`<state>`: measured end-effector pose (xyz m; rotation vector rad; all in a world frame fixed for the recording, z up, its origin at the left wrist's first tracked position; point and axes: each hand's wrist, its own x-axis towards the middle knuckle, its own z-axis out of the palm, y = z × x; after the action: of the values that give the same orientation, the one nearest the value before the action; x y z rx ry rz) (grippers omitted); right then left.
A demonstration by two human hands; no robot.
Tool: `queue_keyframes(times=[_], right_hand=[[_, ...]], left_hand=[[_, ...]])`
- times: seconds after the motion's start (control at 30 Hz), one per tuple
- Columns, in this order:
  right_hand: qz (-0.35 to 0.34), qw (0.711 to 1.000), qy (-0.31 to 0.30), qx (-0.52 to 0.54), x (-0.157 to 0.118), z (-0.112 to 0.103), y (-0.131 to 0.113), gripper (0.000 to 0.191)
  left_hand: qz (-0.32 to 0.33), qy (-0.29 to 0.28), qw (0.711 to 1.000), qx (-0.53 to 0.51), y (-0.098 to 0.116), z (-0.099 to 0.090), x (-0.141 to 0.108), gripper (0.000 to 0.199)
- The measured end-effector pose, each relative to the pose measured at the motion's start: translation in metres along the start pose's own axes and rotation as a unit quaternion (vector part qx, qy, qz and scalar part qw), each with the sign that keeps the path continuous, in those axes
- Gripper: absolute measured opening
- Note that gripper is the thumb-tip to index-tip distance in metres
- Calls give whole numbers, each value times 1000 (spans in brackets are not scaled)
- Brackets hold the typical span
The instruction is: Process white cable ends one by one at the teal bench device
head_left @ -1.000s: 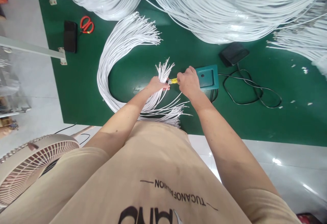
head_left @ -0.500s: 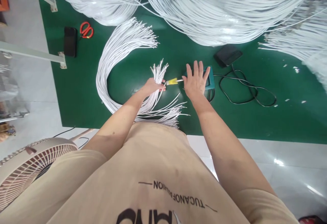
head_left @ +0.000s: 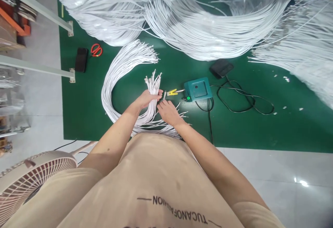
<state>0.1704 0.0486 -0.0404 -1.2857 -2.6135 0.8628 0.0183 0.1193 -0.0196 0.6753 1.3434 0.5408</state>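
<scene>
My left hand [head_left: 147, 98] is closed around a bundle of thin white wires [head_left: 154, 82], their tipped ends fanning out above the thumb. Just right of it, my right hand [head_left: 169, 112] has its fingers bent and pressed together, close to the bundle. A short pale piece [head_left: 164, 94] stands above the right fingertips; whatever those fingers grip is hidden. Beyond them, a yellow clip-like part [head_left: 172, 92] on a metal rod points left from a teal box [head_left: 199, 88] with a green light. The bundle's wires curve back into a larger C-shaped hank [head_left: 109, 82] on the green table.
Large heaps of white wire [head_left: 213, 37] cover the table's far side. Red-handled scissors [head_left: 96, 50] and a black phone-like object [head_left: 81, 60] lie at left. Behind the teal box sit a black block [head_left: 221, 68] and looped black cable [head_left: 243, 96]. A fan [head_left: 39, 176] stands lower left.
My right hand has left the top of the teal box and come left beside the bundle, its spread fingers now drawn together. My left hand keeps its grip on the wires. The view has shifted.
</scene>
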Motion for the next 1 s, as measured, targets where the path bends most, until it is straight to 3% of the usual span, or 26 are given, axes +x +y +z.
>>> queue_keyframes(times=[0.2, 0.27, 0.37, 0.43, 0.5, 0.67, 0.9, 0.97, 1.0], right_hand=[[187, 963, -156, 119, -12, 16, 0, 18], [225, 953, -148, 143, -6, 8, 6, 13], [265, 943, -43, 197, 10, -15, 16, 28], [307, 886, 81, 338, 19, -29, 21, 23], [320, 817, 144, 458, 26, -38, 22, 17], [325, 719, 179, 588, 31, -33, 15, 24], [283, 525, 199, 778, 31, -36, 9, 29], [282, 506, 206, 788, 29, -39, 9, 33], [292, 516, 207, 779, 29, -40, 8, 34]], left_hand=[[29, 1, 1000, -4, -4, -2, -4, 52], [36, 4, 999, -2, -4, 0, -7, 55], [45, 5, 999, 5, -1, 5, -14, 53], [53, 13, 998, 15, 1, 8, -19, 50], [64, 15, 997, 30, 3, 9, -22, 45], [90, 3, 995, 45, -2, 8, -23, 32], [98, 30, 994, 46, -2, 9, -26, 32], [98, 34, 994, 39, -1, 9, -27, 34], [99, 33, 994, 38, -1, 8, -28, 34]])
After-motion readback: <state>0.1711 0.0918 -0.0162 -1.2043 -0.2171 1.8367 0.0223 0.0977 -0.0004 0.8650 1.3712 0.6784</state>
